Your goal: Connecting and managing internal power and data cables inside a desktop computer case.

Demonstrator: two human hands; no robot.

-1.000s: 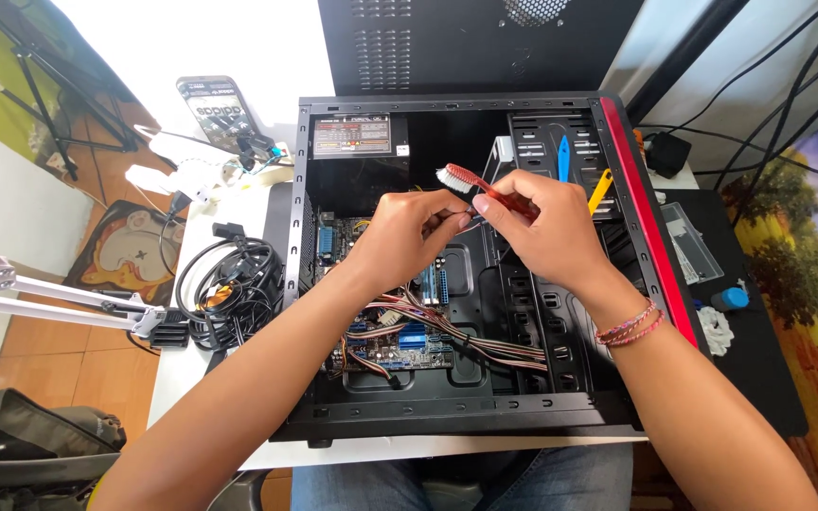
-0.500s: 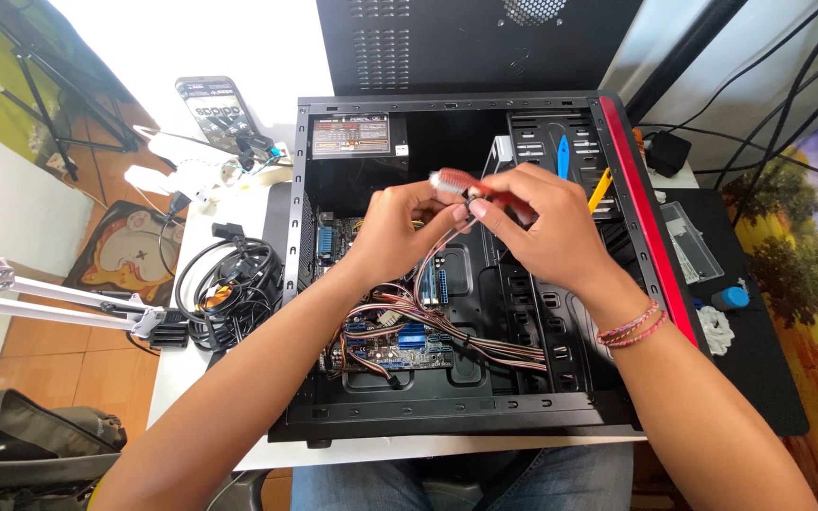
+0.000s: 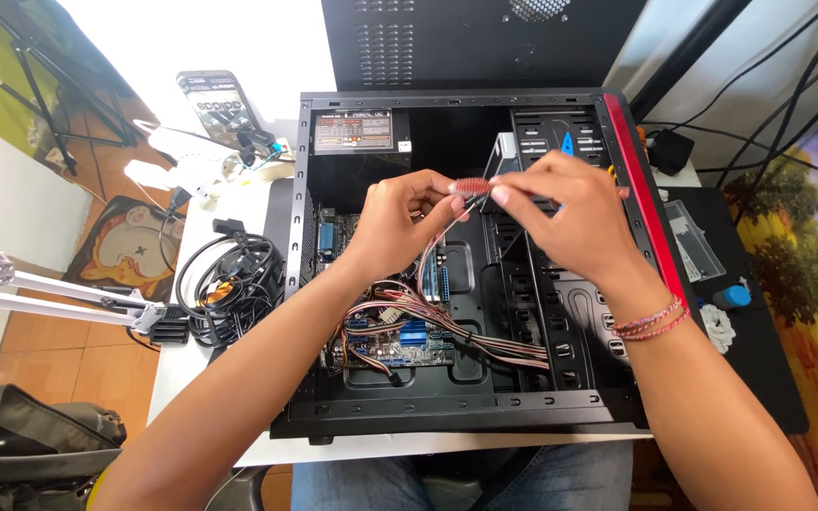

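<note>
**Both hands pinch a red-handled tool above an open computer case**

The computer case (image 3: pixel 466 416) lies on its side on the white worktop (image 3: pixel 191 378), side panel off, interior facing up. Both hands meet over its upper middle. The left hand (image 3: pixel 395 222) has fingers curled, thumb and forefinger closed on the near end of a small red-handled tool (image 3: pixel 471 186). The right hand (image 3: pixel 570 222) grips the same tool from the other side, fingertips pressed together; most of the tool is hidden under this hand, so its type cannot be told. A braided bracelet (image 3: pixel 650 320) sits on the right wrist.

Below the hands, a bundle of ribbon wires (image 3: pixel 456 322) runs across the motherboard (image 3: pixel 400 345) toward the drive bays. The power supply (image 3: pixel 352 132) occupies the top-left corner of the case. On the worktop left of the case lies a coil of black cables (image 3: pixel 224 284); a phone (image 3: pixel 218 104) rests further back.
</note>
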